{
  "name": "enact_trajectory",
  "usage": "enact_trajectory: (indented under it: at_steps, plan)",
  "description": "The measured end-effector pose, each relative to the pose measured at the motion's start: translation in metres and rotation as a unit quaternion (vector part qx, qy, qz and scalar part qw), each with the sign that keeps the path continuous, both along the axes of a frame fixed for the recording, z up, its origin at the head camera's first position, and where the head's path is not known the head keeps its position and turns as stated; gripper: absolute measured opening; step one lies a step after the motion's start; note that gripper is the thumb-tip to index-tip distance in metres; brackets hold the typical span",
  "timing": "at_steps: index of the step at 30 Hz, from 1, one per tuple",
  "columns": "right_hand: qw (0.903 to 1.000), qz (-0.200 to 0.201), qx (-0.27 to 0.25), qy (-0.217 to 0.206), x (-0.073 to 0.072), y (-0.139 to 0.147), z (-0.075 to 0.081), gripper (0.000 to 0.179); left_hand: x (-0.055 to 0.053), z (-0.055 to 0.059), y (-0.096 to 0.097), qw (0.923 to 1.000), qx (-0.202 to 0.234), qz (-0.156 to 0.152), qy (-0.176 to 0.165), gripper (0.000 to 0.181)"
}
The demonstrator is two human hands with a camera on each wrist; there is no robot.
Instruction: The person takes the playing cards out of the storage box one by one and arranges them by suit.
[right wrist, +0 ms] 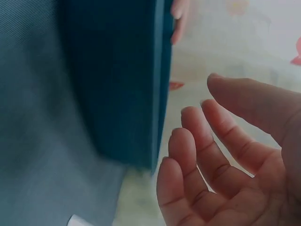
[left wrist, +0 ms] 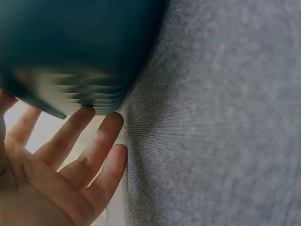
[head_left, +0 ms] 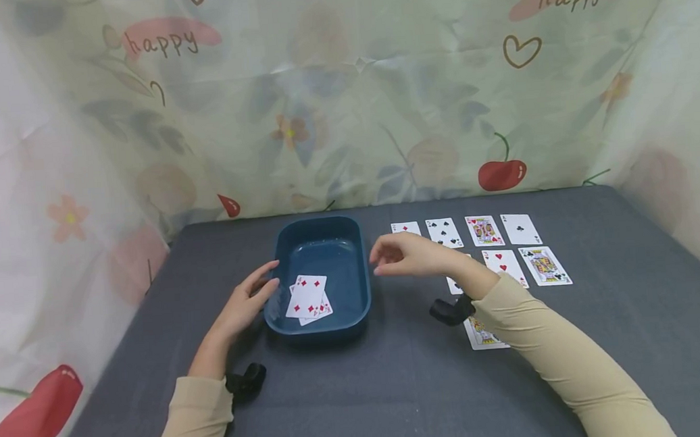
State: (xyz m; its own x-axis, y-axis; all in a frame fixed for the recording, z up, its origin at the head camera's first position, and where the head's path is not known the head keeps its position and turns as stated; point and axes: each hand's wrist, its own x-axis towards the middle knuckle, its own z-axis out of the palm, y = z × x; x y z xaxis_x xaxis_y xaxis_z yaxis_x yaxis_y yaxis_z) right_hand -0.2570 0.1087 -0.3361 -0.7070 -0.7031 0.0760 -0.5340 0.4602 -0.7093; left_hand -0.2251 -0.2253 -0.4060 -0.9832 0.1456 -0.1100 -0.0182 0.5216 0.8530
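A dark blue plastic basin (head_left: 364, 278) stands left of centre on the table. Inside, near its front, lie overlapping playing cards (head_left: 308, 294), the top one with red diamonds. My left hand (head_left: 240, 311) is at the basin's left side, fingers spread and loosely bent; in the left wrist view, fingertips (left wrist: 113, 123) lie close to the basin wall, and I cannot tell whether they press it. To the right of the basin hovers my right hand (head_left: 416, 254), fingers loosely curled. The right wrist view shows no object between its thumb and fingers (right wrist: 188, 141).
Face-up playing cards lie in rows on the right, among them a king of hearts (head_left: 484, 231), a club card (head_left: 521, 229) and a face card (head_left: 483, 336) partly under my right forearm. A dark grey cloth (head_left: 363, 407) covers the table. Patterned curtains (head_left: 330, 111) enclose the back and sides.
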Motion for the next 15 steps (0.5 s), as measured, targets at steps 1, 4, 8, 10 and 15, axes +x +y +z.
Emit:
enact_trajectory:
  at_steps: [1, 4, 8, 10, 15]
  plan:
    - [1.0, 0.002, 0.0, -0.001, -0.001, -0.008, 0.003, 0.019, 0.0, 0.0, 0.0, 1.0, 0.001, 0.0, 0.0, 0.054]
    - [0.9999, -0.001, 0.003, -0.013, -0.006, -0.029, 0.008, 0.019, 0.0, 0.0, 0.0, 1.0, 0.004, -0.001, 0.002, 0.054]
    - [0.9998, 0.0, 0.001, -0.021, -0.012, -0.056, 0.015, 0.021, 0.0, 0.0, 0.0, 1.0, 0.004, 0.0, 0.003, 0.055]
    - [0.9997, 0.0, -0.004, -0.026, -0.014, -0.068, 0.016, 0.022, 0.0, 0.0, 0.0, 1.0, 0.004, 0.001, 0.001, 0.055]
    - [0.9993, -0.004, -0.009, -0.036, -0.023, -0.095, 0.015, 0.026, -0.001, 0.001, 0.0, 1.0, 0.003, -0.004, 0.0, 0.055]
